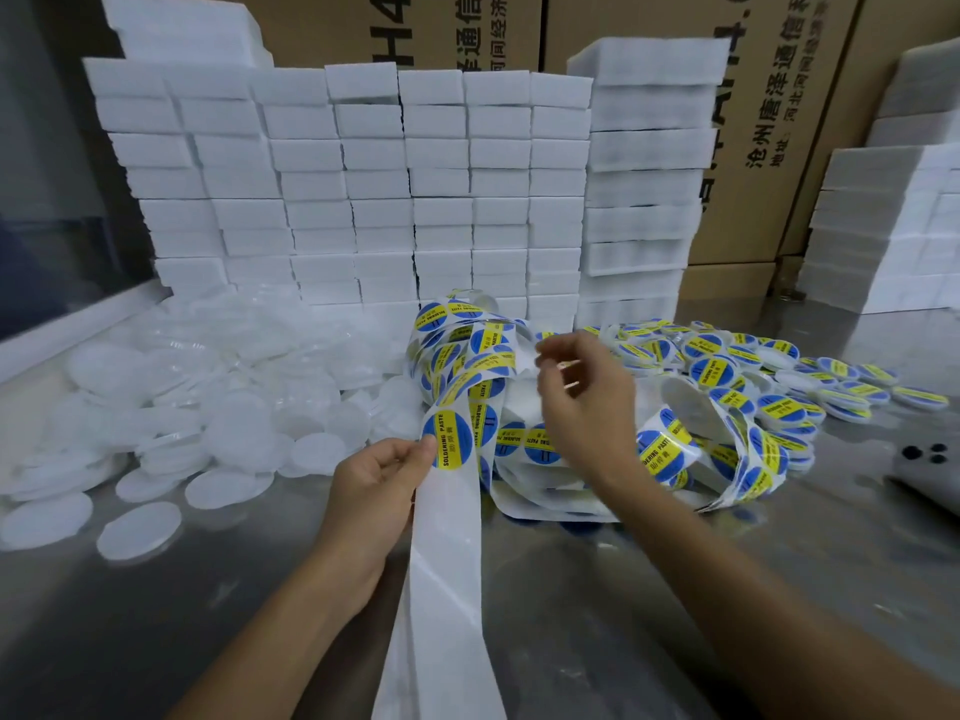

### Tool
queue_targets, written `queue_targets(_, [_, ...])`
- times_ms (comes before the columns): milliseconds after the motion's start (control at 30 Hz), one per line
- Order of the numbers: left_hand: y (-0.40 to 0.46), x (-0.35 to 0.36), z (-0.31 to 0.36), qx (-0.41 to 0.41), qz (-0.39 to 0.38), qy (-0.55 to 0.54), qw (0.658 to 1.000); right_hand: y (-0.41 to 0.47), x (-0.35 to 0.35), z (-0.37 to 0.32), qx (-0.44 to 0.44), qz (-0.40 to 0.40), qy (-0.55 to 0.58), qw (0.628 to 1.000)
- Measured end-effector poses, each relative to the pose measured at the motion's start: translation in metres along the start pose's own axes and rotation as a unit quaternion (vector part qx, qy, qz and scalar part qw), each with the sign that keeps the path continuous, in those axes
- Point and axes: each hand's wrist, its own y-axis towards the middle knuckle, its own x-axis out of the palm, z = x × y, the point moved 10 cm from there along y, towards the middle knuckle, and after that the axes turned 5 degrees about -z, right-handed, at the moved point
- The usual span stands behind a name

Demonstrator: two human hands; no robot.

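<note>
Your left hand point(379, 485) pinches the sticker strip point(451, 532), your right hand point(587, 407) curls, contents unclear; keep the strip taut while peeling.

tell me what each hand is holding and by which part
The left hand pinches the label strip by its left edge, beside the lowest sticker. The right hand is blurred; whether its fingers pinch anything cannot be told.

The grey metal table point(649, 589) bears a heap of plain white lids point(171, 407) at left, stacked foam blocks point(363, 200) behind, a tangled sticker strip point(467, 366) mid-table, labelled lids point(779, 366) at right, and possibly a phone point(924, 470) at its edge.
</note>
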Motion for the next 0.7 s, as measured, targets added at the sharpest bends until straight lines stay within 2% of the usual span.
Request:
queue_targets(133, [-0.001, 0.002, 0.000, 0.001, -0.004, 0.005, 1.000, -0.043, 0.027, -0.050, -0.173, -0.060, -0.054, 0.982])
queue_targets(233, [-0.004, 0.004, 0.004, 0.012, -0.015, -0.008, 1.000, -0.066, 0.044, -0.067, -0.250, -0.114, -0.102, 0.956])
queue_targets(300, [-0.005, 0.006, 0.005, 0.010, -0.033, -0.027, 0.999, -0.071, 0.052, -0.066, -0.255, -0.138, -0.143, 0.946])
queue_targets(400, [-0.005, 0.010, 0.005, -0.003, -0.070, -0.093, 0.993, -0.068, 0.056, -0.054, -0.216, -0.173, -0.163, 0.947])
queue_targets(500, [-0.008, 0.021, 0.010, -0.006, -0.141, -0.175, 0.974, -0.067, 0.057, -0.045, -0.183, -0.196, -0.170, 0.948])
queue_targets(567, [-0.010, 0.026, 0.015, 0.012, -0.172, -0.175, 0.969, -0.066, 0.052, -0.044, -0.175, -0.174, -0.164, 0.955])
queue_targets(700, [-0.010, 0.025, 0.021, 0.059, -0.156, -0.138, 0.976, -0.063, 0.046, -0.046, -0.181, -0.139, -0.148, 0.962])
